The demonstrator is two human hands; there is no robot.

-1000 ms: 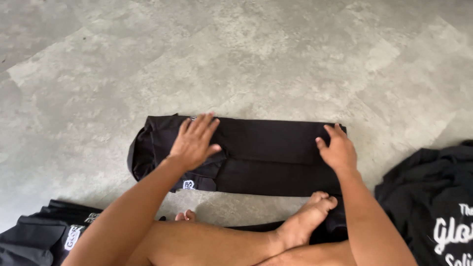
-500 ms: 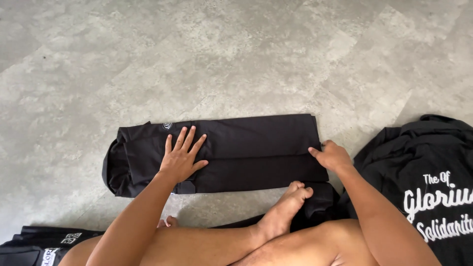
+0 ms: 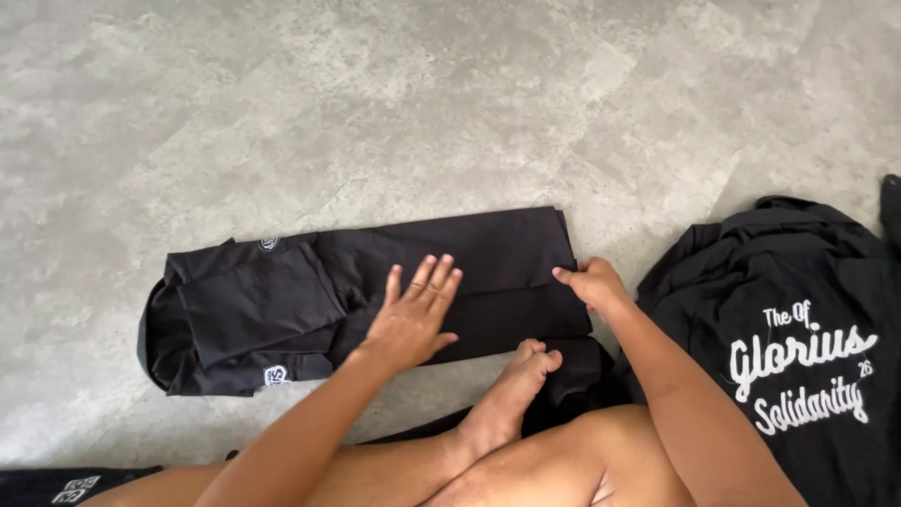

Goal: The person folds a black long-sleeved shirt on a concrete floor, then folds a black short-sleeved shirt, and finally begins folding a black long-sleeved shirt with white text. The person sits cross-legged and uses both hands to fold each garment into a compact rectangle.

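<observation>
Now left hand flat, fingers spread, on black garment; right hand pinching its edge.

- On the folded black garment I see a small round white-edged label near its upper left edge.
- A second small white label sits at that garment's lower left edge.
- A large white script print covers the black garment on the right.
- Another small white print shows at the bottom left corner.
</observation>
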